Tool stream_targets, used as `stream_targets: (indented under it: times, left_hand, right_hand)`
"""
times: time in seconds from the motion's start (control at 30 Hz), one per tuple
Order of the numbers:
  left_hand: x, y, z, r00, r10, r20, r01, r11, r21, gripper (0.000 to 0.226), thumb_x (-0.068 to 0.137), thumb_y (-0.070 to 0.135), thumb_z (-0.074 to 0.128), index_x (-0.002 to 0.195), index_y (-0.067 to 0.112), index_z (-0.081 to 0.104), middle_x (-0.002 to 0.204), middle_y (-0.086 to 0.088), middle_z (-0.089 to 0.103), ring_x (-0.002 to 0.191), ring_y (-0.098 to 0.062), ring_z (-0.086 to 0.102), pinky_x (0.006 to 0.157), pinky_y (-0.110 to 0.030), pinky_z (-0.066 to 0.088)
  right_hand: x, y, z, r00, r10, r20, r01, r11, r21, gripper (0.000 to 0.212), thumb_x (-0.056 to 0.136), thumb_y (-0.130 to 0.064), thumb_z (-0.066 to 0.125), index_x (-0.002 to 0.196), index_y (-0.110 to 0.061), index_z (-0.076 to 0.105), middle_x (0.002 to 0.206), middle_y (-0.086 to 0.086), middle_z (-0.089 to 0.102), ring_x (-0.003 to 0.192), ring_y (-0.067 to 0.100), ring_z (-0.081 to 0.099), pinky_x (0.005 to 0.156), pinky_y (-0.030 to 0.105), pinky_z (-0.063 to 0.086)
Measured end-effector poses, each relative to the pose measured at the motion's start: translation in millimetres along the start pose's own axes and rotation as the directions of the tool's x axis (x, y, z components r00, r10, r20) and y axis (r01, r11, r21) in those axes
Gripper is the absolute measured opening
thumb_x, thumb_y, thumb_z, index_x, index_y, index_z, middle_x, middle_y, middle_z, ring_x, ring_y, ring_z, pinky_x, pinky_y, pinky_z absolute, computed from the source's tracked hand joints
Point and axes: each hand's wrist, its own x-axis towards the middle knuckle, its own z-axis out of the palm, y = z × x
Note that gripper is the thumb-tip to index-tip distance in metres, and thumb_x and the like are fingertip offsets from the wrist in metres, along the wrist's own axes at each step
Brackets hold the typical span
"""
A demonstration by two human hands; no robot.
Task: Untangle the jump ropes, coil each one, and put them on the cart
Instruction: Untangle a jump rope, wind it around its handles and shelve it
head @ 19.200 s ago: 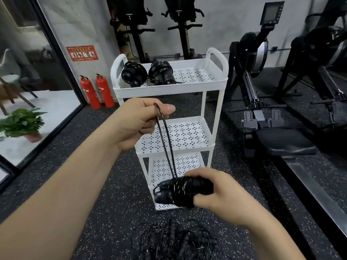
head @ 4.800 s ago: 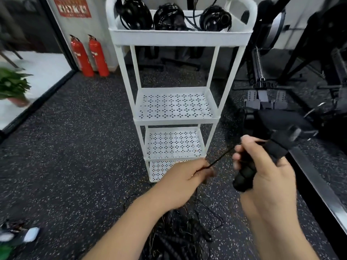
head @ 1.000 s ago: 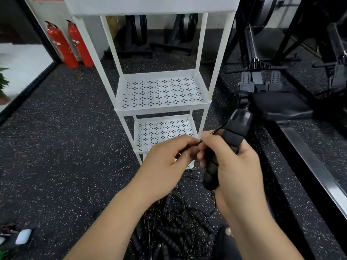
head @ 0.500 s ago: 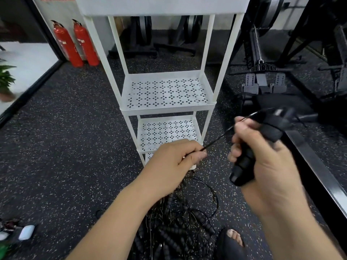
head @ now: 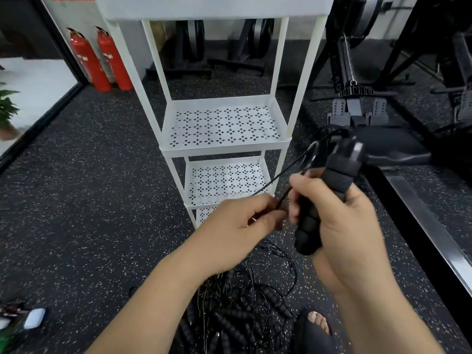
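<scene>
**Both hands on one jump rope in front of the cart**

The right hand (head: 342, 213) sits a little to 3 o'clock of the frame's centre, its fingers curled tight round a black foam handle (head: 329, 190) that tilts with its top end toward 1 o'clock; whether it holds one handle or two together I cannot tell. The left hand (head: 237, 226) lies just at 9 o'clock of it, thumb and forefinger pinched together on the thin black cord (head: 281, 175); the cord runs from that pinch toward 1 o'clock and loops over at the handle's top. The remaining jump ropes (head: 237, 315) lie in a tangled heap on the speckled floor at 6 o'clock, below both forearms; a sandalled foot (head: 316, 328) stands just at 3 o'clock of the heap. The white cart (head: 224, 146) stands at 12 o'clock beyond the hands; its two perforated lower shelves show, the top tray only by its underside edge. Two red fire extinguishers (head: 99, 60) stand at 10 o'clock; a rowing machine (head: 357, 116) lies at 2 o'clock.
</scene>
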Motion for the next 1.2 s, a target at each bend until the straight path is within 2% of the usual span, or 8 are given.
stream_targets:
  times: [0.13,0.33,0.47,0.63,0.8,0.93,1.1,1.2]
  left_hand:
    - [0.4,-2.5,8.4,0.991,-0.050,0.124,0.042,0.997,0.069,0.009,0.107,0.051,0.057,0.101,0.050,0.064,0.093,0.028,0.072,0.083,0.009,0.063,0.075,-0.023,0.047]
    - [-2.8,7.7,-1.2,0.999,-0.032,0.031,0.031,0.998,0.049,0.023,0.110,0.045,0.052,0.092,0.046,0.065,0.078,0.031,0.069,0.052,0.010,0.052,0.054,-0.008,0.035]
    - [-1.4,5.3,1.1,0.994,0.061,-0.091,-0.060,0.998,0.012,0.021,0.109,0.041,0.054,0.092,0.046,0.067,0.085,0.018,0.070,0.075,0.001,0.060,0.069,-0.022,0.042]
    - [-4.1,9.1,-1.1,0.969,0.129,-0.212,-0.140,0.989,-0.042,0.024,0.110,0.031,0.055,0.088,0.028,0.062,0.077,0.009,0.063,0.075,-0.010,0.057,0.070,-0.030,0.046]
    - [-6.3,11.2,-1.2,0.993,0.065,-0.101,-0.069,0.997,-0.036,0.013,0.110,0.042,0.053,0.106,0.037,0.065,0.083,0.007,0.069,0.075,-0.022,0.061,0.073,-0.043,0.053]
    - [-6.6,8.5,2.7,1.000,-0.020,-0.021,0.019,0.999,-0.036,0.013,0.106,0.047,0.059,0.101,0.037,0.067,0.086,0.006,0.073,0.079,-0.021,0.067,0.082,-0.051,0.057]
    - [-5.3,8.2,2.3,0.997,-0.061,0.049,0.061,0.998,-0.015,0.012,0.107,0.049,0.056,0.100,0.044,0.066,0.096,0.021,0.073,0.084,0.006,0.063,0.077,-0.024,0.045]
    - [-4.0,8.0,3.5,0.995,-0.076,0.068,0.073,0.996,0.044,0.018,0.109,0.047,0.052,0.098,0.042,0.066,0.089,0.029,0.070,0.067,0.014,0.055,0.066,-0.014,0.038]
  right_hand:
    - [6.8,-20.2,-12.0,0.996,-0.079,-0.028,0.082,0.987,0.140,0.016,0.088,-0.009,0.072,0.085,-0.019,0.061,0.073,0.003,0.058,0.059,0.015,0.049,0.053,0.023,0.041]
    - [12.7,-24.7,-27.6,0.994,-0.079,-0.076,0.092,0.980,0.178,0.009,0.096,-0.016,0.071,0.093,-0.021,0.064,0.077,-0.002,0.057,0.060,0.010,0.048,0.054,0.022,0.040]
    - [6.3,-6.8,-17.1,0.999,0.034,-0.011,-0.034,0.999,0.039,0.018,0.088,-0.018,0.080,0.103,-0.016,0.071,0.077,0.003,0.061,0.059,0.013,0.049,0.053,0.023,0.044]
    - [-2.7,11.9,2.6,0.998,0.069,-0.002,-0.069,0.995,-0.071,0.010,0.082,-0.016,0.083,0.079,-0.022,0.076,0.067,0.007,0.058,0.054,0.015,0.046,0.049,0.026,0.038]
    - [-1.3,8.4,1.7,0.999,0.038,-0.038,-0.043,0.991,-0.128,0.018,0.090,-0.008,0.079,0.076,-0.019,0.073,0.066,0.008,0.057,0.055,0.017,0.048,0.051,0.027,0.042]
    - [2.7,-5.0,-3.8,0.998,0.001,-0.067,0.001,0.999,0.035,0.013,0.086,-0.009,0.077,0.087,-0.014,0.065,0.069,0.007,0.059,0.054,0.016,0.049,0.052,0.025,0.043]
    - [14.3,-22.7,-25.9,0.987,-0.097,-0.130,0.115,0.983,0.141,0.010,0.097,-0.009,0.068,0.093,-0.015,0.061,0.074,0.000,0.058,0.059,0.010,0.049,0.054,0.021,0.041]
    - [16.7,-26.7,-35.2,0.984,-0.102,-0.143,0.129,0.973,0.192,0.008,0.098,-0.013,0.067,0.097,-0.015,0.060,0.075,-0.003,0.057,0.060,0.009,0.048,0.056,0.021,0.040]
